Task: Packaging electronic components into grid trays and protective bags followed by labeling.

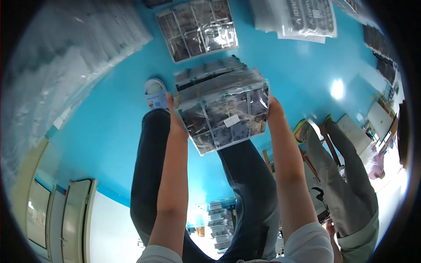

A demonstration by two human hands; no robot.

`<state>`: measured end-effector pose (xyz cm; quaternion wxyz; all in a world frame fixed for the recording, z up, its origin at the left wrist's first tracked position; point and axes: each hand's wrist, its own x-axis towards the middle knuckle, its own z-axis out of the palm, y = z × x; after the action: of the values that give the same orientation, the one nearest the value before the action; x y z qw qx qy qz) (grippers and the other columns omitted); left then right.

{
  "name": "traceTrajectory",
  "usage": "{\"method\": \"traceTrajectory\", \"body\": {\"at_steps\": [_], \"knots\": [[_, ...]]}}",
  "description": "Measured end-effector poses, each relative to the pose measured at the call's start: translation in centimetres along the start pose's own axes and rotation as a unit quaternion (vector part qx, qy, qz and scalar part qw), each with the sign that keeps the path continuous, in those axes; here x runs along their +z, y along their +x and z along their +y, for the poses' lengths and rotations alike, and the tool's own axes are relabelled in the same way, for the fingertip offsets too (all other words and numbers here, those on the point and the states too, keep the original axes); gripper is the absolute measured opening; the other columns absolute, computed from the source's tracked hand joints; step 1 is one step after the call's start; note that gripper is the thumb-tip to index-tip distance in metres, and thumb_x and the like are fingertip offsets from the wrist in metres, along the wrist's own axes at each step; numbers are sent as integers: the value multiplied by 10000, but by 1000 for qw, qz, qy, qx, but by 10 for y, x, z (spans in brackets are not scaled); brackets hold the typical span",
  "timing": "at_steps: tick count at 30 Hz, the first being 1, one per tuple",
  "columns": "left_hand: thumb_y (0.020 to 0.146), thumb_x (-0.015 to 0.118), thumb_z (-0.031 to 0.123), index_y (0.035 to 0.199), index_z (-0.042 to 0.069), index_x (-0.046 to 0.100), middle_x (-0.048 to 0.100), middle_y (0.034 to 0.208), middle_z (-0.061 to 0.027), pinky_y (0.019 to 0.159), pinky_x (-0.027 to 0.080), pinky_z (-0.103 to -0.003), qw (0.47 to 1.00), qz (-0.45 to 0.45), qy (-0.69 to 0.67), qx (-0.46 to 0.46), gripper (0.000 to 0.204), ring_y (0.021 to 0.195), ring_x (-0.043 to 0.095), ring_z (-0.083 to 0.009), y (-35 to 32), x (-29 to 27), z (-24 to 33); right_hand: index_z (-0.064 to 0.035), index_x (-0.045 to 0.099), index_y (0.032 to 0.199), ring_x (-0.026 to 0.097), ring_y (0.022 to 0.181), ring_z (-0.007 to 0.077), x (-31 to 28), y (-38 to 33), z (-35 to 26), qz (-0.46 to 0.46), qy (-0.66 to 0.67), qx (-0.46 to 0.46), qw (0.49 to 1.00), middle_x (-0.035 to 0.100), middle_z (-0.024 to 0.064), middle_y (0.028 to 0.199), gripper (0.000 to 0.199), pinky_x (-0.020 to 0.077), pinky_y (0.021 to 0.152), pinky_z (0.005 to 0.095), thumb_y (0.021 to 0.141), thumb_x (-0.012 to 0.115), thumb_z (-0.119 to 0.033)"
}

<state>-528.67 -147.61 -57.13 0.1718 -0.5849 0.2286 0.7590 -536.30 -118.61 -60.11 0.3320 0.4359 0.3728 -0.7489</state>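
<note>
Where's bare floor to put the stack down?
Free: blue floor left of the left hand, and right of the right hand and stack. Crowded: packet sheets ahead, bag pile far left.

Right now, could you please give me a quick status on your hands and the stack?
Both hands gripping: left hand and right hand clamp the sides of the stack of clear packets. Held above blue floor. Nothing in the way.
</note>
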Motion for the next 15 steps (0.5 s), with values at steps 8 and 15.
{"method": "traceTrajectory", "body": {"at_steps": [8, 15], "knots": [[867, 320, 723, 1332, 128, 480, 547, 1257, -141, 918, 444, -440, 996, -77, 46, 10, 772, 1099, 541, -306, -40, 118, 101, -35, 565, 1218, 651, 912, 233, 105, -19, -112, -51, -17, 74, 996, 645, 129, 1060, 581, 546, 836, 378, 921, 480, -528], [878, 250, 728, 1331, 86, 477, 521, 1307, -128, 982, 417, -422, 989, -52, 124, 62, 818, 1203, 493, -293, 1, 155, 152, -24, 437, 1376, 467, 1236, 248, 156, 43, -159, 7, -222, 14, 975, 543, 137, 1309, 914, 331, 1054, 384, 850, 306, -760]]}}
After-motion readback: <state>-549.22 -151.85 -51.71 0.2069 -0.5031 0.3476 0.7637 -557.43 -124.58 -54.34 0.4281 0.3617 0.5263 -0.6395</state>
